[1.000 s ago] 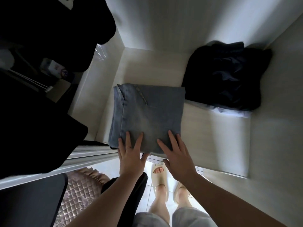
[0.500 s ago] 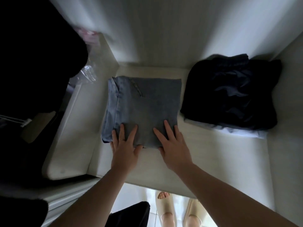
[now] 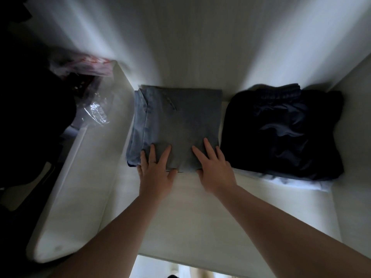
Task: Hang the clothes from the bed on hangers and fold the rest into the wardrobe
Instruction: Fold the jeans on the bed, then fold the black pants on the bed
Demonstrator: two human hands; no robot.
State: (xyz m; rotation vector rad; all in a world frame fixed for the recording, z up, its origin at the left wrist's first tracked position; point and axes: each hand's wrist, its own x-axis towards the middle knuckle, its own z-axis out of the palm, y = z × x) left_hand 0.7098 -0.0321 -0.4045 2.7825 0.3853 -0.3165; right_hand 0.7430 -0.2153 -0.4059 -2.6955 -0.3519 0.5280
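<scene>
A folded grey-blue garment (image 3: 178, 121) lies flat on the white wardrobe shelf (image 3: 200, 217), against the back wall and the left divider. My left hand (image 3: 155, 171) rests on its near left edge with straight, spread fingers. My right hand (image 3: 213, 167) lies on its near right corner, fingers also straight. Just to the right, a stack of dark navy folded clothes (image 3: 285, 133) sits on a white garment (image 3: 301, 182) that peeks out below it.
A white divider panel (image 3: 80, 187) bounds the shelf on the left. Beyond it are a clear plastic bag (image 3: 96, 113), something red (image 3: 90, 63) and dark hanging clothes (image 3: 30, 117). The wardrobe's right wall (image 3: 353, 157) closes the shelf on that side.
Both hands have pushed the folded grey-blue garment deeper into the shelf, from the front edge to the back wall. The view has moved forward into the wardrobe.
</scene>
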